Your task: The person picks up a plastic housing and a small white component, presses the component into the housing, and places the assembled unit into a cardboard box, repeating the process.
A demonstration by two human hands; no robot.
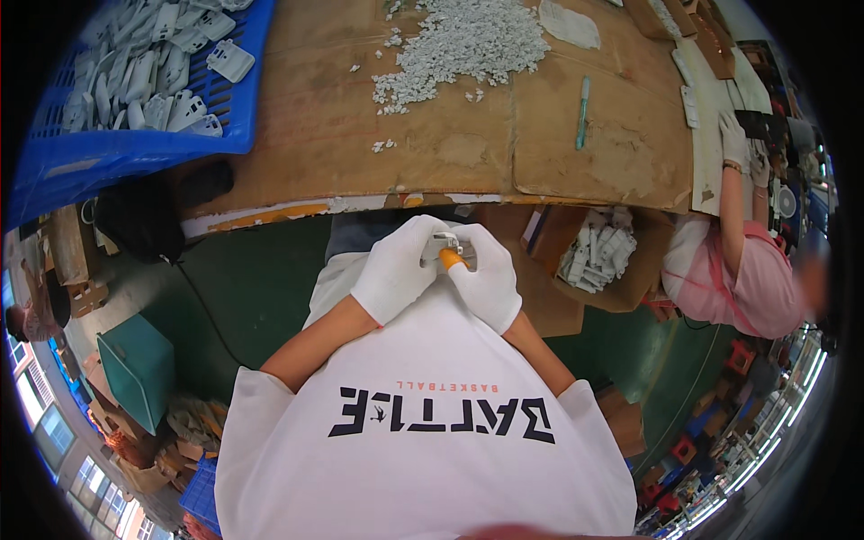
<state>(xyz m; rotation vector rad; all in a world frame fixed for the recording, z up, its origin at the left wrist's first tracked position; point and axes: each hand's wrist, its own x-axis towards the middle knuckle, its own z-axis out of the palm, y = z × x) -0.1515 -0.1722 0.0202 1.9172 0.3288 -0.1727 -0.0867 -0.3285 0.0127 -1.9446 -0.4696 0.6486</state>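
Note:
Both my hands, in white gloves, meet in front of my chest just short of the table edge. My left hand (402, 268) is closed on one side of a small white plastic part (444, 238). On its other side my right hand (489, 277) grips the same part, its thumb pressed near it and covered by an orange finger cot (453, 259). Gloved fingers hide most of the part, so its full shape cannot be made out.
Cardboard (315, 117) covers the table, bearing a heap of tiny white pieces (468, 45) and a green pen (583, 112). White plastic housings fill a blue crate (255, 81) at far left. A box of white parts (598, 252) stands below. A co-worker's gloved hand (733, 139) is at right.

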